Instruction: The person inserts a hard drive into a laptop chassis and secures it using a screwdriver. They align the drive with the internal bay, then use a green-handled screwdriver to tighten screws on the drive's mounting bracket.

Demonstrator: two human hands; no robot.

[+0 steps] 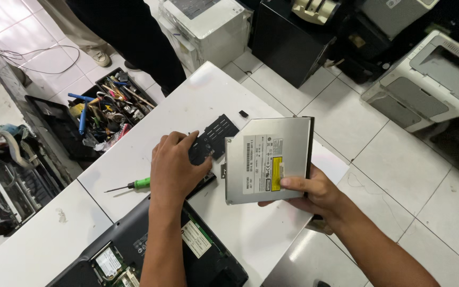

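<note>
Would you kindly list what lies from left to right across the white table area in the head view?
Tool tray → green-handled screwdriver → left hand → black cover panel → silver optical drive, held by the right hand.
</note>
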